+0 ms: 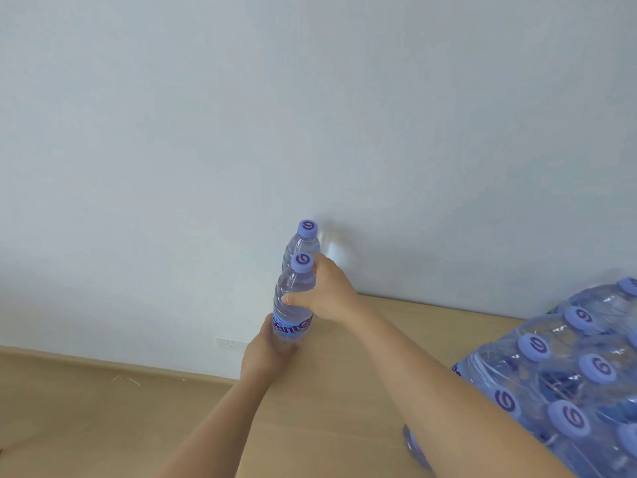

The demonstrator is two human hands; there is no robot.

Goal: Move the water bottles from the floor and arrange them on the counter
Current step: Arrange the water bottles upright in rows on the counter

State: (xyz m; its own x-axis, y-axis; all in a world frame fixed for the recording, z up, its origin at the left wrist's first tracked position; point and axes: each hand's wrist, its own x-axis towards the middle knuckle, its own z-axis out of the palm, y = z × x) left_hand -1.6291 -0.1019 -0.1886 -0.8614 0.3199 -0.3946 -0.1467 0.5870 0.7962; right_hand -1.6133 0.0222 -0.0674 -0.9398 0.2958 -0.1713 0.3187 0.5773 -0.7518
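clearly we are setting bottles at the far edge of the counter (344, 391), up against the white wall (241, 115), near the middle of the frame. our left hand (263, 353) wraps the lower part of the near bottle (293, 305), fingers curled round it below the label, and we judge this is to steady its base while it settles on the wood. our right hand (331, 294) comes in from the lower right; its thumb presses the near bottle's shoulder and its fingers reach round toward the far bottle (303, 246), which stands just behind. whether those fingers actually grip the far bottle we cannot tell, since they are hidden. holding both close together like this probably lines them up in a neat row against the wall.

each bottle is clear ribbed plastic full of water, with a lilac cap bearing a dark swirl; the near one shows a purple and red label band. both stand upright or nearly so, touching or almost touching.

at the lower right of the frame a shrink-wrapped pack of bottles (558, 381) lies on the counter, caps toward us. at the lower left the floor (69, 408) shows, with a wall socket (231, 343) above it.
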